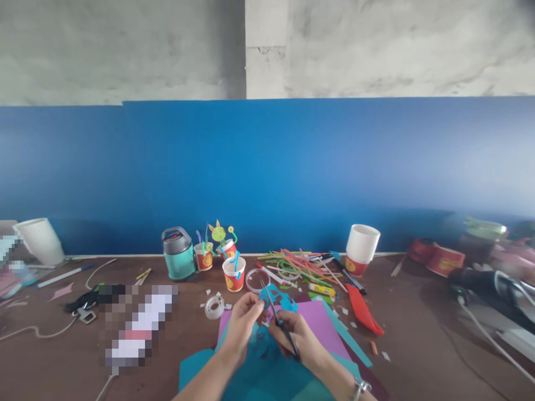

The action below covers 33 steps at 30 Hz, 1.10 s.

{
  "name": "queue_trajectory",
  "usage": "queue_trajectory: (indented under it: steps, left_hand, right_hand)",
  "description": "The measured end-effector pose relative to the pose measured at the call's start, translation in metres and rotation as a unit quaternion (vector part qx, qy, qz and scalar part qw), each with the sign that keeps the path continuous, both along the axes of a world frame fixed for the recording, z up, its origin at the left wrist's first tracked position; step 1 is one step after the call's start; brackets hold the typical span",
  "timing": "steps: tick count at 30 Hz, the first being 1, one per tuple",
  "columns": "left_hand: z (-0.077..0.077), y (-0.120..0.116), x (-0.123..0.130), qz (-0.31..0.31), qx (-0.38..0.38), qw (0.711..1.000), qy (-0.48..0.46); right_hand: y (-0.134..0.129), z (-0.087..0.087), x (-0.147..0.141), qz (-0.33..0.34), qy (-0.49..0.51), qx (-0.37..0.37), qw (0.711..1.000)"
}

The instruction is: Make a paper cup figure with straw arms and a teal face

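In the middle of the desk, my left hand [243, 318] pinches a small piece of blue paper [264, 301] between thumb and fingers. My right hand [297, 332] grips a pair of scissors [288, 336] with dark handles, its blades pointing up and left against that piece. Just beyond the hands is a cut blue scrap [283, 295] with ragged edges. Under both wrists are blue sheets [200, 367] and a purple sheet [321, 323]. Parts of the held paper are hidden by my fingers.
Several decorated paper cups [234, 275] and a teal jar [179, 263] stand behind, left of centre. Clear tape [214, 307] lies nearer. Colourful pipe cleaners [296, 264], a glue stick [321, 289], stacked cups [361, 248] and a red strip [363, 312] are to the right.
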<state>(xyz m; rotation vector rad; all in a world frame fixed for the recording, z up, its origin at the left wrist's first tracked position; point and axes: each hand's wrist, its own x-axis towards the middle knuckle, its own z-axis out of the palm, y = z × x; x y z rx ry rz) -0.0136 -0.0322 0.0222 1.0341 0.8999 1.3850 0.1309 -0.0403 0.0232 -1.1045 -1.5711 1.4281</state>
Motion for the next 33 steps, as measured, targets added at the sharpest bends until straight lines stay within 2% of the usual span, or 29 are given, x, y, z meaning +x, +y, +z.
queue_trajectory:
  steps: [8,13,27,33]
  left_hand:
    - [0.002,-0.003,0.002,-0.04,-0.032,0.998,-0.031]
    - [0.002,-0.003,0.001,-0.042,-0.033,0.998,-0.041]
    - [-0.003,0.001,0.0,-0.015,-0.008,1.0,-0.009]
    - [-0.006,0.003,0.0,-0.04,-0.022,0.999,0.015]
  right_hand:
    - [0.001,-0.009,-0.001,0.007,0.024,0.003,1.0]
    - [0.003,-0.01,-0.001,0.001,0.018,0.007,1.0]
    - [0.002,-0.002,0.001,0.001,-0.012,-0.003,1.0]
    - [0.003,-0.006,-0.001,-0.001,0.007,-0.012,1.0]
